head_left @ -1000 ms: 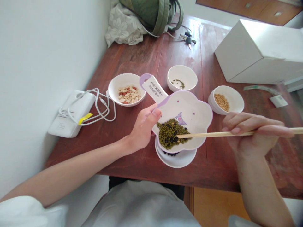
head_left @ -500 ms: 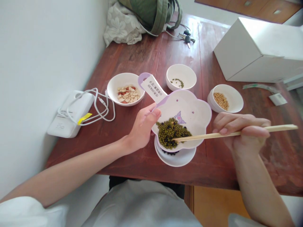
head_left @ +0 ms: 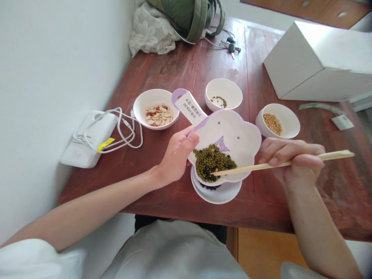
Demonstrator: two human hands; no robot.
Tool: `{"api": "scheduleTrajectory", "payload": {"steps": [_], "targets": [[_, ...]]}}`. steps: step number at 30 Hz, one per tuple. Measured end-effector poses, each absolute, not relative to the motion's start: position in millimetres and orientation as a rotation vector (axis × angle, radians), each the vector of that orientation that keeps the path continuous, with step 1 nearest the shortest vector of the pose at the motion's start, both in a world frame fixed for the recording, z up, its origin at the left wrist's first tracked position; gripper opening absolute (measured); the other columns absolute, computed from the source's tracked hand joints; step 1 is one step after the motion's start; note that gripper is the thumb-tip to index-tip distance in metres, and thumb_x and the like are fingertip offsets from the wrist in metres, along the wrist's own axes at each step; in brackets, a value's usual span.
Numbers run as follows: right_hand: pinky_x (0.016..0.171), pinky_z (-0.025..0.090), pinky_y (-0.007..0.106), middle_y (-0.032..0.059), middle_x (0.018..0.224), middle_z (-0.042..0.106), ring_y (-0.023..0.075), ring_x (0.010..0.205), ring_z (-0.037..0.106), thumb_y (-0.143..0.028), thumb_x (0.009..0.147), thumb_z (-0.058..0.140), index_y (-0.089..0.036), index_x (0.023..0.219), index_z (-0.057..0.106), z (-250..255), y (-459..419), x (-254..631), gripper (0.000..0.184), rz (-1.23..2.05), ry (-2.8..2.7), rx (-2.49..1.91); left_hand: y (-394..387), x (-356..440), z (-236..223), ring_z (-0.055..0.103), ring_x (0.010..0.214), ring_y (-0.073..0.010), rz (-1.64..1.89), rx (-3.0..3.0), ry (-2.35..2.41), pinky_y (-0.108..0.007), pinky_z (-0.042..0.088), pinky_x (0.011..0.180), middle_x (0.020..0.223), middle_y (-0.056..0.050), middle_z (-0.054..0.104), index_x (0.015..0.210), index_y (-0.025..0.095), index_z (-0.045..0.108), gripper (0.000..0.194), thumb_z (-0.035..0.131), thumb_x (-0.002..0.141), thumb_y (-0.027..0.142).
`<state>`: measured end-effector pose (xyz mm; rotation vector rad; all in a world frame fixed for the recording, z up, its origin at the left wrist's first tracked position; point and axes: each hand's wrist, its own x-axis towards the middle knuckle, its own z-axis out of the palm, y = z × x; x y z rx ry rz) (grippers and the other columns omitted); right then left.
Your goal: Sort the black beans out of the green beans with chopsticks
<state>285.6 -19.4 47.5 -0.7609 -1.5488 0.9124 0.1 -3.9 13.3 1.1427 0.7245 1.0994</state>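
Note:
My left hand [head_left: 178, 155] is closed on the rim of a flower-shaped bowl [head_left: 232, 131], white inside with a purple edge and a labelled handle. It is held tilted above a white bowl [head_left: 219, 197] with black beans [head_left: 210, 187], which it partly hides. Green beans [head_left: 213, 159] mixed with some black ones lie in the flower-shaped bowl's near left part. My right hand [head_left: 293, 157] grips a pair of wooden chopsticks [head_left: 255, 167], their tips down among the beans. Whether the tips pinch a bean I cannot tell.
Around stand white bowls with peanuts [head_left: 158, 115], a few green beans [head_left: 222, 102] and yellow soybeans [head_left: 272, 124]. A white power bank with cable [head_left: 87, 143] lies left. Farther back are a green bag [head_left: 180, 19], keys [head_left: 231, 47] and a large white box [head_left: 293, 62].
My right hand and the chopsticks have shifted slightly left, the tips still among the beans. My left hand keeps its hold on the flower-shaped bowl. The whole view has drifted a little.

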Motion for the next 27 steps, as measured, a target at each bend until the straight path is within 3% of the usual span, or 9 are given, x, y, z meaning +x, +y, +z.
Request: {"api": "scheduleTrajectory", "payload": {"steps": [27], "targets": [[0.042,0.049,0.037,0.0058,0.058,0.077,0.0212,0.043,0.064,-0.073,0.104,0.063,-0.024,0.067,0.081,39.1,-15.0,292.2,0.065,0.95,-1.56,-0.693,-3.0,1.4,12.3,0.042,0.052,-0.0118,1.13,1.153,0.722,-0.029,0.032,0.047,0.069,0.001,0.059,0.109,0.02,0.076,0.059,0.057,0.106,0.076]]}}
